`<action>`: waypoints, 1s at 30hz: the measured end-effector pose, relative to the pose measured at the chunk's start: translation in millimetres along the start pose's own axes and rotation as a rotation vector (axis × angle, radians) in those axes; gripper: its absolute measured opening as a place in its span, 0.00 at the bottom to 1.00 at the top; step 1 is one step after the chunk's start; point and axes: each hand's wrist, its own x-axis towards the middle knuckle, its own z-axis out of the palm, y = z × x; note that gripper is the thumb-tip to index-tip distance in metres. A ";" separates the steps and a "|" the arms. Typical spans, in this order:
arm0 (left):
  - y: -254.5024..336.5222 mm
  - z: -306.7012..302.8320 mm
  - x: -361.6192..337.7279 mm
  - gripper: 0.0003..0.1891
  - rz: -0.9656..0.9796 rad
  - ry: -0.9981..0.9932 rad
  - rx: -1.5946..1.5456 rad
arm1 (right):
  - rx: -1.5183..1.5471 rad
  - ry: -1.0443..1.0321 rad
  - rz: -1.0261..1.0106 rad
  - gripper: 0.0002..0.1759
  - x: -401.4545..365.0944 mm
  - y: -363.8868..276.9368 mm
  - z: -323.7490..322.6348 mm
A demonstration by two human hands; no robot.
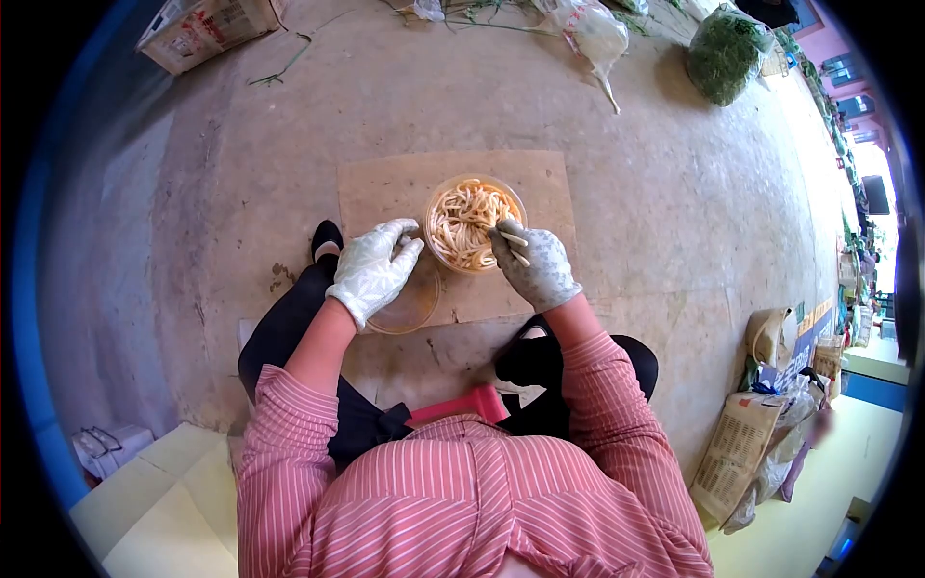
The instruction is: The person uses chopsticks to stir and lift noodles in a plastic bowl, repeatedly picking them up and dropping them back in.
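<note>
A round plastic bowl of thick noodles point(467, 217) in reddish sauce sits on a flat piece of cardboard point(385, 178) on the floor. My right hand point(536, 270), in a pale patterned glove, is closed around a pair of chopsticks point(518, 247) at the bowl's right edge. The chopsticks' lower ends are hard to make out. My left hand point(374, 270), gloved too, hovers just left of the bowl with thumb and fingers apart and nothing between them. Beneath it, partly covered, lies a clear round plastic lid point(412, 306).
A crate point(207, 31) stands at the upper left. Plastic bags point(590, 37) and a bag of greens point(729, 56) lie along the top. A pink-red stool point(472, 405) shows under me. Cardboard and bags point(747, 448) are stacked at the lower right.
</note>
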 end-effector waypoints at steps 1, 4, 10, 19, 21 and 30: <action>-0.8 0.2 -0.2 0.16 0.013 0.009 0.005 | -0.001 -0.001 -0.002 0.09 0.7 -1.7 -3.9; -2.6 0.2 -0.8 0.15 0.023 0.027 0.014 | 0.044 -0.009 0.046 0.09 5.8 -16.8 -31.3; -6.7 2.8 0.5 0.15 0.067 0.051 0.061 | 0.508 0.022 0.199 0.09 4.3 -35.0 -44.8; -7.0 2.6 0.0 0.16 0.059 0.050 0.053 | 0.283 0.004 0.098 0.08 7.7 -11.3 -3.5; -5.9 1.9 -0.2 0.16 0.049 0.045 0.050 | 0.262 -0.010 0.149 0.09 7.8 -4.3 2.3; -3.7 -1.1 -1.8 0.16 0.013 0.006 0.023 | 0.234 -0.046 0.181 0.11 10.4 -8.9 -8.1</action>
